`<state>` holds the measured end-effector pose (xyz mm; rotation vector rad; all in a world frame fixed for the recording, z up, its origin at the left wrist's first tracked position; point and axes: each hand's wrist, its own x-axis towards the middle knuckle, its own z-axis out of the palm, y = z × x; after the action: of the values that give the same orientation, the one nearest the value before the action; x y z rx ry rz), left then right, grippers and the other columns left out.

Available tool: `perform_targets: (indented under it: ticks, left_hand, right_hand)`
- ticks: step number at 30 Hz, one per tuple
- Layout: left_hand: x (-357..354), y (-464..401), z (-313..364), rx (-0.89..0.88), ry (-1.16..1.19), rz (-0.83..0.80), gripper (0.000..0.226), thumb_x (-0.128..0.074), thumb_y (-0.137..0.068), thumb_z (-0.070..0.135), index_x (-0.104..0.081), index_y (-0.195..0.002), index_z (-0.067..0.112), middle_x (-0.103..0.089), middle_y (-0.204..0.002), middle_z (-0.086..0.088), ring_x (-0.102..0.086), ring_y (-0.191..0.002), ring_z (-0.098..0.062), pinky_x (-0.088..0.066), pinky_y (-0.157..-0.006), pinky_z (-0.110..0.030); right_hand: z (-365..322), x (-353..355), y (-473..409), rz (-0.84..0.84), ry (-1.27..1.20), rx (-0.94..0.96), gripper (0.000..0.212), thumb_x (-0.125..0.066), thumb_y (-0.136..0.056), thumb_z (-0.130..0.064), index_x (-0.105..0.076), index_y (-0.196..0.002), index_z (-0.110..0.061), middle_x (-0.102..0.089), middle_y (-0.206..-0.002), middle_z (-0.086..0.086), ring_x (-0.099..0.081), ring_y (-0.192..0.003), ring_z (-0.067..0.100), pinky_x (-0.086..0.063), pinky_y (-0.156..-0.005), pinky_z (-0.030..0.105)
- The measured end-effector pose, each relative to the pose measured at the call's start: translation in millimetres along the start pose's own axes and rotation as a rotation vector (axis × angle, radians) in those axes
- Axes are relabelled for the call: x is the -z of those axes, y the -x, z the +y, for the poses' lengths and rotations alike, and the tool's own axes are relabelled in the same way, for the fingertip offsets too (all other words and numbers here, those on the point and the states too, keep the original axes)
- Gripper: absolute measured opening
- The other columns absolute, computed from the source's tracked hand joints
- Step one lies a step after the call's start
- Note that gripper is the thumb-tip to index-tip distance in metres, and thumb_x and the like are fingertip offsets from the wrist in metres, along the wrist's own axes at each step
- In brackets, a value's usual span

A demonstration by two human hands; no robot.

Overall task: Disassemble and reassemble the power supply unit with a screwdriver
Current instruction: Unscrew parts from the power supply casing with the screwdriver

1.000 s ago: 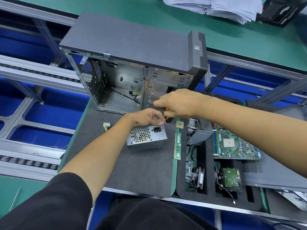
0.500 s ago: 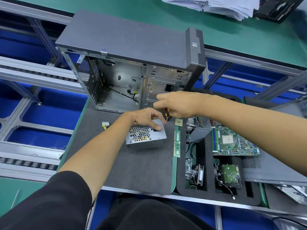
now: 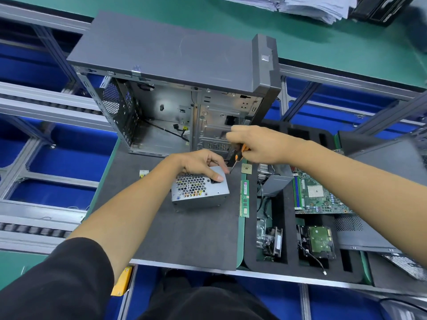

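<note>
Lying on the grey mat (image 3: 184,239) just in front of the open computer case (image 3: 166,88), the power supply (image 3: 200,190) is pinned from above by the left hand (image 3: 203,163), fingers curled over its top edge. Right hand (image 3: 258,144) is clenched round the orange-and-black screwdriver (image 3: 238,158), whose tip points down at the unit's upper right corner. Whether the tip sits in a screw head cannot be told. Advised: seat the tip squarely, keep the shaft in line with the screw, and press down firmly so the box does not slide
</note>
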<state>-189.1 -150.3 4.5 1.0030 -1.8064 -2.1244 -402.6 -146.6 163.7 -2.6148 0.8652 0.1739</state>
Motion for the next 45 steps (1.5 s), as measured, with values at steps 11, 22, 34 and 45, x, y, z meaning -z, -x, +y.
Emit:
perform_targets:
  ticks: [11, 22, 34, 45]
  left_hand:
    - [7.5, 0.2, 8.4, 0.15, -0.143, 0.005, 0.059, -0.08, -0.079, 0.054, -0.048, -0.124, 0.031, -0.073, -0.113, 0.002, -0.067, -0.097, -0.01, -0.05, -0.097, -0.037]
    - [3.2, 3.7, 15.6, 0.215, -0.192, -0.048, 0.045, -0.077, -0.086, 0.05, -0.069, -0.123, 0.026, -0.076, -0.104, 0.004, -0.07, -0.098, -0.013, -0.052, -0.098, -0.042]
    - [5.7, -5.5, 14.1, 0.414, -0.001, -0.095, 0.038, -0.073, -0.091, 0.037, -0.07, -0.126, 0.02, -0.064, -0.12, -0.034, -0.065, -0.091, -0.028, -0.055, -0.072, -0.031]
    - [-16.0, -7.9, 59.0, 0.244, -0.276, 0.092, 0.027, -0.062, -0.1, 0.031, -0.063, -0.121, 0.014, -0.072, -0.115, -0.004, -0.066, -0.11, -0.014, -0.048, -0.1, -0.03]
  right_hand:
    - [19.7, -9.5, 39.0, 0.22, -0.159, -0.103, 0.029, -0.053, -0.07, 0.008, -0.046, -0.081, -0.018, -0.047, -0.086, -0.007, -0.047, -0.077, 0.015, -0.044, -0.064, 0.04]
    - [41.7, -82.9, 50.0, 0.389, -0.435, -0.349, 0.029, -0.052, -0.074, 0.011, -0.045, -0.079, -0.016, -0.049, -0.083, 0.0, -0.055, -0.077, 0.019, -0.046, -0.064, 0.035]
    - [54.4, -153.0, 66.8, 0.633, -0.867, -0.535, 0.031, -0.046, -0.077, 0.014, -0.045, -0.08, -0.017, -0.055, -0.087, 0.012, -0.067, -0.077, -0.001, -0.034, -0.05, 0.016]
    - [69.1, -161.2, 82.0, 0.631, -0.809, -0.538, 0.029, -0.054, -0.077, 0.007, -0.047, -0.079, -0.021, -0.056, -0.083, 0.003, -0.047, -0.064, 0.014, -0.037, -0.054, 0.025]
